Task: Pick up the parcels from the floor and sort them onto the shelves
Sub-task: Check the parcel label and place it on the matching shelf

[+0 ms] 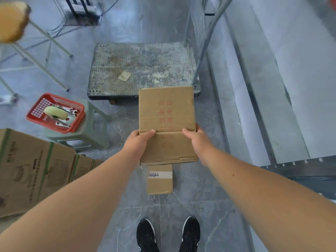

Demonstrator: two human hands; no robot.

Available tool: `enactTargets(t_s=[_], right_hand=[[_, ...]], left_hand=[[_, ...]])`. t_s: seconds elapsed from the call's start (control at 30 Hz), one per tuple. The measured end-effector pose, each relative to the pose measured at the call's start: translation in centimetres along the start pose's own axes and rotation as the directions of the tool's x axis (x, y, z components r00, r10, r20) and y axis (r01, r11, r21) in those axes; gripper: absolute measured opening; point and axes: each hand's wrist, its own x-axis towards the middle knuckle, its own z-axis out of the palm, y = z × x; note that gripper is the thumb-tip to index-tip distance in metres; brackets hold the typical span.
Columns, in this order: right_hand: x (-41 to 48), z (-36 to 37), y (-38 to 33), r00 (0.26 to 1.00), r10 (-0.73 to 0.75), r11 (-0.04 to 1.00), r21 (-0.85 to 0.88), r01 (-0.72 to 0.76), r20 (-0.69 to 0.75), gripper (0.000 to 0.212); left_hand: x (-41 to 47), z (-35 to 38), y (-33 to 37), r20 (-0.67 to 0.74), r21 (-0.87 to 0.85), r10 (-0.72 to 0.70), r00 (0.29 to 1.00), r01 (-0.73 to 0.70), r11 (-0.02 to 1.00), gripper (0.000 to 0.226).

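Observation:
I hold a flat brown cardboard parcel [166, 113] with faded red print, raised above the floor in the middle of the view. My left hand [138, 140] grips its near left edge, thumb on top. My right hand [195, 138] grips its near right edge the same way. Below it, a smaller brown parcel [160, 180] with a white barcode label lies on the grey floor, just ahead of my black shoes. Grey metal shelves [272, 84] run along the right side.
A dirty flatbed trolley [141, 70] stands ahead on the floor. At left, a red basket [55, 111] with tools rests on a green plastic stool [85, 131]. Stacked printed cartons [34, 170] sit at the near left, and a metal-legged stool [12, 20] at the far left.

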Motion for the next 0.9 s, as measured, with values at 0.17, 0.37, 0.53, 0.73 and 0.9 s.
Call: enactTargets(t_s=[0.17,0.37,0.53,0.73,0.9], right_hand=[[-1.5,-0.4,-5.0,0.998,-0.068,0.997,0.022,0.069,-0.004,0.042],[-4.9,-0.7,-12.2,0.975,-0.217,0.975,0.041,0.219,-0.051,0.035],[-8.8,-2.0,-19.7,0.932,-0.355,0.935,0.001,0.356,-0.071,0.023],[-14.5,-3.8,-30.3,0.870,-0.482,0.871,0.046,0.489,-0.104,0.051],[-19.4,-5.6,-38.6,0.805,-0.585,0.807,0.033,0.590,-0.096,0.042]], left_hand=[[-2.4,-1.2,5.3,-0.009,0.025,0.120,0.993,-0.119,0.993,0.051],[-7.2,-2.5,11.4,-0.015,-0.069,0.182,0.983,-0.183,0.981,0.042],[-12.5,-3.3,17.6,-0.074,-0.056,0.336,0.939,-0.341,0.938,0.036],[-19.8,-4.4,26.6,-0.109,-0.035,0.538,0.836,-0.544,0.839,0.047],[-26.2,-6.0,33.3,-0.135,-0.032,0.651,0.747,-0.660,0.751,0.048]])
